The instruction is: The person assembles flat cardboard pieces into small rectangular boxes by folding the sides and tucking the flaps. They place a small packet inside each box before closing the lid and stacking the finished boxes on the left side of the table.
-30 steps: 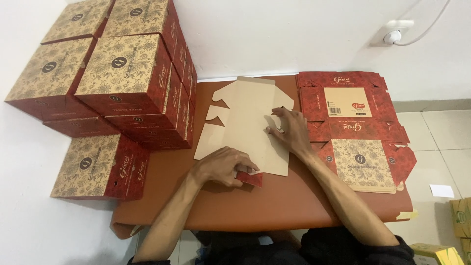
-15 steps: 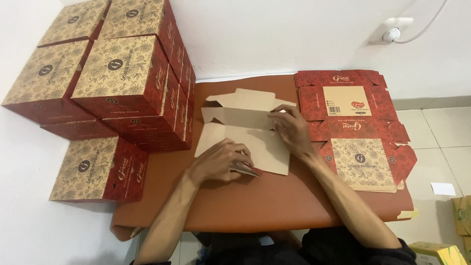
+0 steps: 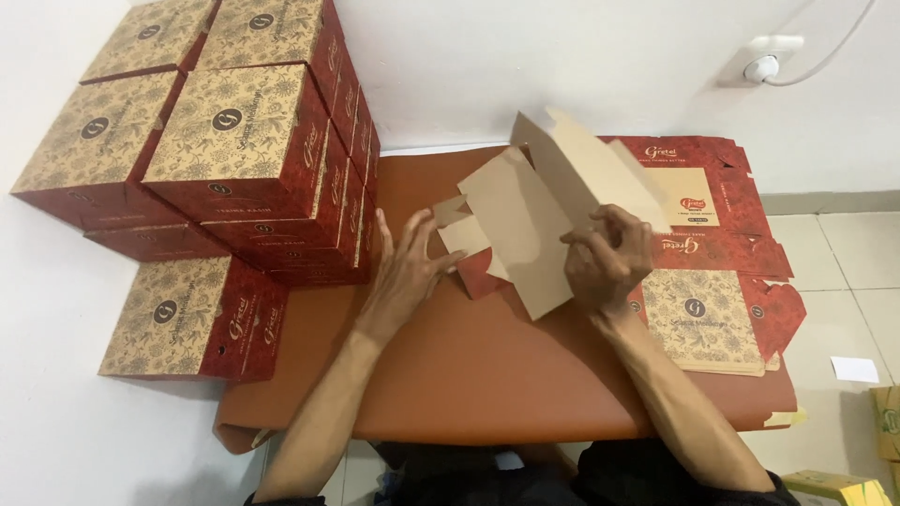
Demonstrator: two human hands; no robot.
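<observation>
The half-folded box blank (image 3: 525, 234) is plain matt brown cardboard inside, printed red outside – same card as the stacked boxes (image 3: 234, 141), slight sheen on the red. Table cover (image 3: 469, 375) looks like smooth brown leatherette, soft satin finish

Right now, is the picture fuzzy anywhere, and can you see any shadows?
In the head view, the left hand and right hand look slightly soft around the fingers, and so do the edges of the cardboard sheet they hold; the stacked boxes look sharper; lighting is soft and even, with faint shadows under the boxes and arms on the brown mat; no strong glare.
</observation>
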